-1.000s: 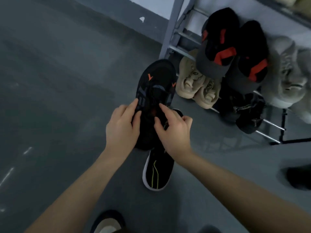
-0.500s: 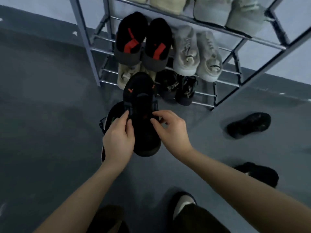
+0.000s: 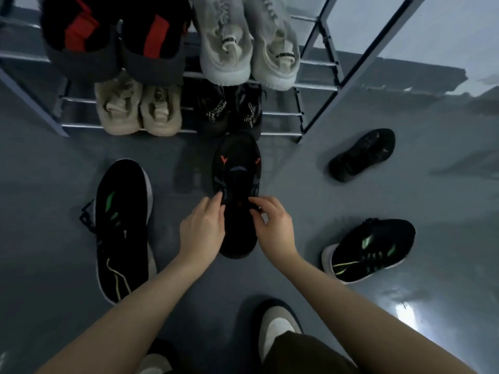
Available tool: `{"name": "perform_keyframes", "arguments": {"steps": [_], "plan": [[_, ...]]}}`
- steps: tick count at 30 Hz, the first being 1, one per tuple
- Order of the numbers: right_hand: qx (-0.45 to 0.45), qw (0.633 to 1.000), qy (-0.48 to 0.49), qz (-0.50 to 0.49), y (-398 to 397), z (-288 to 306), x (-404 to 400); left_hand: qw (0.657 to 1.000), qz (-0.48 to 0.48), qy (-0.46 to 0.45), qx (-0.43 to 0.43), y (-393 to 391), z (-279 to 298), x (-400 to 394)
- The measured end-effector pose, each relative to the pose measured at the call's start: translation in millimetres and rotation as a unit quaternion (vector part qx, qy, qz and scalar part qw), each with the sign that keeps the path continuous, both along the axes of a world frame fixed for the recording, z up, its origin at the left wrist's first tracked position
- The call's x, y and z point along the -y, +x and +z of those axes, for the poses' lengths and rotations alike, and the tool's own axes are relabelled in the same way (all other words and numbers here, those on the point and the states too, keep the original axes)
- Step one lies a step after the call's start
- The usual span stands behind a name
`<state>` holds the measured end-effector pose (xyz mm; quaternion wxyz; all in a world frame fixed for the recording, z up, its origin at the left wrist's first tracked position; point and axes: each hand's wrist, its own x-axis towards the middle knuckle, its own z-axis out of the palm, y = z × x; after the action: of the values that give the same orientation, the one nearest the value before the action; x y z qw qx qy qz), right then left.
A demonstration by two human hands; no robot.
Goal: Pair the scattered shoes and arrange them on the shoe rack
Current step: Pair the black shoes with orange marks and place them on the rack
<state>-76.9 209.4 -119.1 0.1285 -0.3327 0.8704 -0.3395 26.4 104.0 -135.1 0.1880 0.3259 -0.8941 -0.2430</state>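
Note:
I hold a black shoe with orange marks (image 3: 237, 168) between both hands, toe pointing at the shoe rack (image 3: 318, 87). My left hand (image 3: 203, 230) pinches its left side and my right hand (image 3: 271, 225) pinches its right side near the collar. A black sneaker with green marks (image 3: 121, 225) lies on the floor to the left. Its match (image 3: 372, 249) lies to the right. Another black shoe (image 3: 363, 155) lies on the floor by the rack's right post.
The rack holds a black-and-red pair (image 3: 113, 36) and a grey-white pair (image 3: 248, 41) on a middle shelf, with a beige pair (image 3: 137, 109) and a black strapped pair (image 3: 229, 112) on the bottom shelf. My own feet (image 3: 278, 327) stand at the frame's bottom on the grey floor.
The held shoe has moved right, away from the green-marked sneaker, and now sits in front of the black strapped pair. The view has tilted down, showing more shoes on the floor.

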Motion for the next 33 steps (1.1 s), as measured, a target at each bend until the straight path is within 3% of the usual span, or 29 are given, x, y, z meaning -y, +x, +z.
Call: {"name": "perform_keyframes", "arguments": {"steps": [5,13,18,24,33], "plan": [[0.029,0.996,0.075,0.034,-3,-25,-4,0.994,-0.020,0.024,0.104,0,-29,-11],[0.002,0.999,0.031,0.011,-29,-3,-14,0.991,-0.077,-0.055,0.090,-20,-2,-5],[-0.048,0.996,0.008,-0.081,-76,18,-44,0.977,-0.184,-0.086,0.064,-75,22,-15],[-0.041,0.973,-0.004,-0.227,-160,7,-81,0.961,-0.256,-0.087,0.058,-169,28,-39],[0.008,0.972,0.079,-0.223,-234,-31,-111,0.952,-0.278,-0.042,0.123,-283,-28,-78]]}}
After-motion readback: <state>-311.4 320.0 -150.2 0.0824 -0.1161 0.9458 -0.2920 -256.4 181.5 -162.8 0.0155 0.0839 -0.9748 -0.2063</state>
